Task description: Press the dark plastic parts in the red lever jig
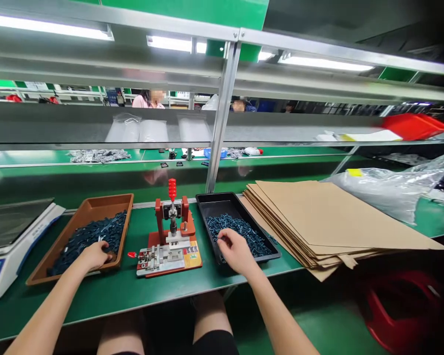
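Note:
My left hand (95,255) is at the near right corner of a brown tray (87,201). Its fingers curl down by a heap of small dark blue parts (91,236), and what they pinch, if anything, is hidden. Over the near left side of a black tray (222,198) is my right hand (235,248), its fingers bent in toward the thumb. That tray holds many thin, dark blue, pin-like pieces (240,229); none can be made out in the fingers. Between the trays, apart from both hands, stands a toggle clamp fixture (172,246) with an upright red handle.
A weighing scale (18,231) stands at the far left. Stacked cardboard sheets (336,217) overhang the table edge on the right, near a clear plastic bag (388,185). A metal frame post (224,118) rises behind the fixture. A red stool (403,310) is below right. People sit beyond the shelf.

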Available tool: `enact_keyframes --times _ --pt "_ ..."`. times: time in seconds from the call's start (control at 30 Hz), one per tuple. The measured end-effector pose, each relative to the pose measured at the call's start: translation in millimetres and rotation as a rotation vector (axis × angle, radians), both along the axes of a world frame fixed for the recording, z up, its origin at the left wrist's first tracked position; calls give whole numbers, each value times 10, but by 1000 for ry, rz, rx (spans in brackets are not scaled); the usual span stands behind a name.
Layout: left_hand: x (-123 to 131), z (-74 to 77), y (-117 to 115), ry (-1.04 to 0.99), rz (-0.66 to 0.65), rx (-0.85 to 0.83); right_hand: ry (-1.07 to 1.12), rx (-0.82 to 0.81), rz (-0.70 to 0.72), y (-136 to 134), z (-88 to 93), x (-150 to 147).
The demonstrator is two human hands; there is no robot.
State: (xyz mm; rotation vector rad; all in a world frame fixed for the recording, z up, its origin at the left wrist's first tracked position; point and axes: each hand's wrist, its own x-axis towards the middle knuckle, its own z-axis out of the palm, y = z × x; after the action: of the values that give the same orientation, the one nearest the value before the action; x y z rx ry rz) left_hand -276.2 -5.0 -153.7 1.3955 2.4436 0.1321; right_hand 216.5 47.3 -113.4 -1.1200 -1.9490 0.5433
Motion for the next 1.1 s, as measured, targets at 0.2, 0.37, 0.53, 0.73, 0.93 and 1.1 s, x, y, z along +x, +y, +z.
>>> enact_keyframes --times 0.2,0.37,0.53,0.73,0.93,1.1 --pt "3 97 6 14 -7 -44 72 101 410 -596 -361 -701" --pt "-30 126 -52 89 -96 50 244 111 254 -454 -825 -900" --pt "208 241 -270 310 -10 521 564 -174 89 -275 -975 -885" --pt "1141 288 -394 -48 -249 840 733 -488 103 -230 -974 -948" --pt "1783 318 -243 -165 -408 528 670 -394 56 -253 -996 -948" --pt "1956 252 -25 -83 -536 391 615 -412 41 -240 -1004 -944"
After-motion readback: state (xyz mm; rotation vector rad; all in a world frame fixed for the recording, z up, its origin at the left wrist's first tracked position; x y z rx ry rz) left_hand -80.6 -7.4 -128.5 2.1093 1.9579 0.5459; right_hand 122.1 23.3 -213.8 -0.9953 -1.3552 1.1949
